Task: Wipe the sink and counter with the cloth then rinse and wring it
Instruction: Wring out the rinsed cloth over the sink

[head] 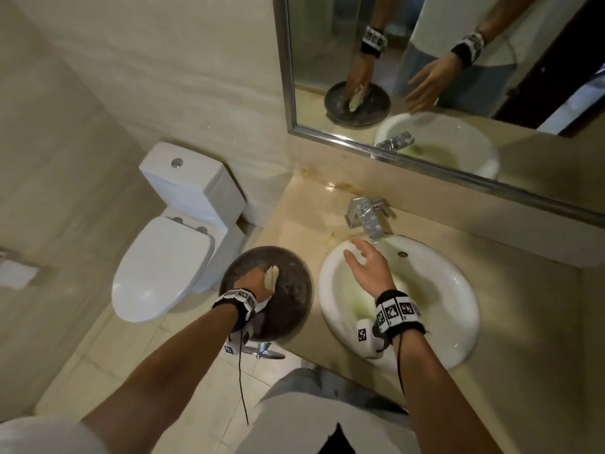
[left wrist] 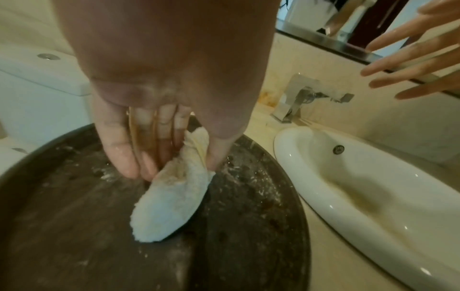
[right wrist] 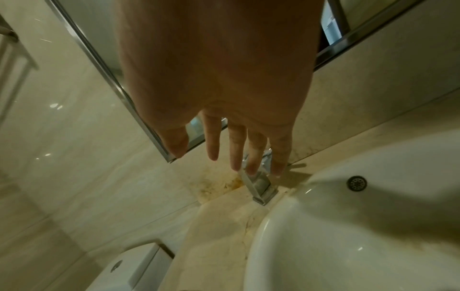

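Note:
A small pale cloth [head: 272, 276] [left wrist: 171, 198], bunched into a roll, hangs over a round dark tray [head: 288, 309] [left wrist: 248, 226] on the counter's left end. My left hand [head: 258, 280] [left wrist: 169, 161] pinches its upper end between thumb and fingers. To the right lies the white oval sink [head: 435, 290] [left wrist: 348, 177] [right wrist: 348, 246], yellow-stained near the drain. My right hand [head: 363, 260] [right wrist: 231, 157] hovers over the sink's left rim, fingers straight and spread, holding nothing, close to the chrome faucet [head: 368, 214] [left wrist: 296, 102] [right wrist: 259, 187].
The beige stone counter [head: 301, 221] [right wrist: 219, 236] carries rust-coloured stains behind the faucet. A framed mirror [head: 425, 77] hangs above it. A white toilet [head: 173, 237] stands to the left, below the counter edge. The tray overhangs the counter's front edge.

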The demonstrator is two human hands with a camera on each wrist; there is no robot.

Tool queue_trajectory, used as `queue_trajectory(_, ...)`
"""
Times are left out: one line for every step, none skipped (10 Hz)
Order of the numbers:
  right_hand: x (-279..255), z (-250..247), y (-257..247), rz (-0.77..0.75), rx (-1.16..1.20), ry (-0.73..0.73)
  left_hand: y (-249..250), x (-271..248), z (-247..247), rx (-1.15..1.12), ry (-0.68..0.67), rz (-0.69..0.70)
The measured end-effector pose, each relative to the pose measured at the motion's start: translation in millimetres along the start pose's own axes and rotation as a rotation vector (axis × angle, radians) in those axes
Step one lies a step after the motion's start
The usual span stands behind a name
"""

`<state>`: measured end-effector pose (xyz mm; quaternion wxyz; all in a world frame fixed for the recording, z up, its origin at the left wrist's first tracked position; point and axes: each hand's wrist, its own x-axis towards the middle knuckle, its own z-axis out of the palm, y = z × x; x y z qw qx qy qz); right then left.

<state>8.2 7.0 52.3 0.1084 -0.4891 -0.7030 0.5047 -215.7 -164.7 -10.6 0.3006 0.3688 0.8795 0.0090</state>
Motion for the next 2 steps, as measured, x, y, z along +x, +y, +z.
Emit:
queue_trajectory(13.3,-17.6,20.8,0.049,-0.172,-0.069,-9.2,32.9,-7.0,0.110,-0.115,0.077)
queue_trajectory(20.8,-48.2,42.8,0.123,-0.380,-0.143,0.9,58.9,-40.0,0.220,-0.162,0.146)
